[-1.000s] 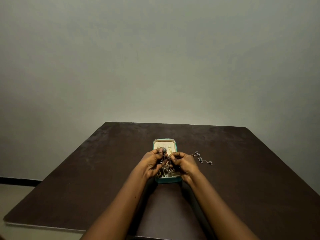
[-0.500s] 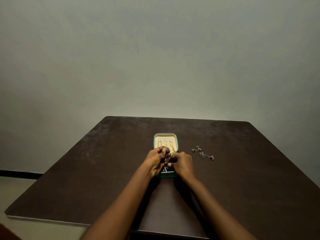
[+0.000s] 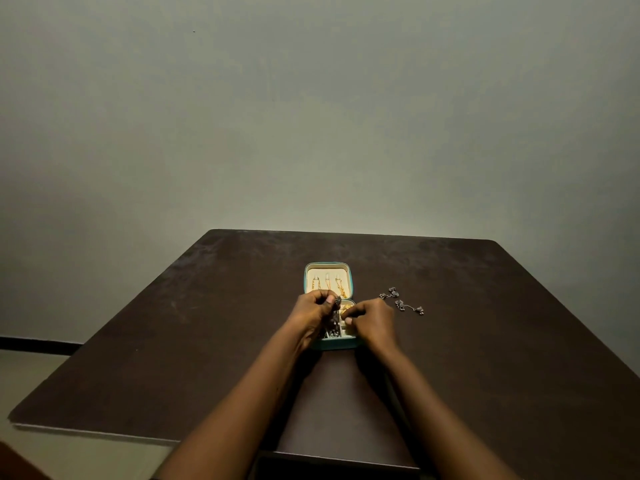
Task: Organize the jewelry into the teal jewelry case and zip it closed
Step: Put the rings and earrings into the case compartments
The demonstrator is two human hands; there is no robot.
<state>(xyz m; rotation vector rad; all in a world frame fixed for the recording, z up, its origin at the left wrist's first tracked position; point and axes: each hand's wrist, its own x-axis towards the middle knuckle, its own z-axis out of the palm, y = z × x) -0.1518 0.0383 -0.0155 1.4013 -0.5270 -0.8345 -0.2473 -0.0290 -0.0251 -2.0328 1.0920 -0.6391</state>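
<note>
While the teal case (image 3: pixel 335 344) lies open at the middle of the frame on a dark table (image 3: pixel 207 341), both hands sit over its near half, close together but not touching; the lid (image 3: pixel 327 271) lies flat beyond them, its cream lining holding gold chains (image 3: pixel 327 282). The left hand (image 3: pixel 313 313) pinches a dark silver piece (image 3: pixel 336 301) at its fingertips; the piece hangs down into the left side of the tray. The right hand (image 3: pixel 372 320) has its fingers curled over the right side of the tray, fingertips near a gold item (image 3: pixel 346 308); whether it grips anything cannot be told. Loose silver pieces (image 3: pixel 401 302) lie on the table just right of the case; a plain wall (image 3: pixel 311 116) fills the upper frame.
</note>
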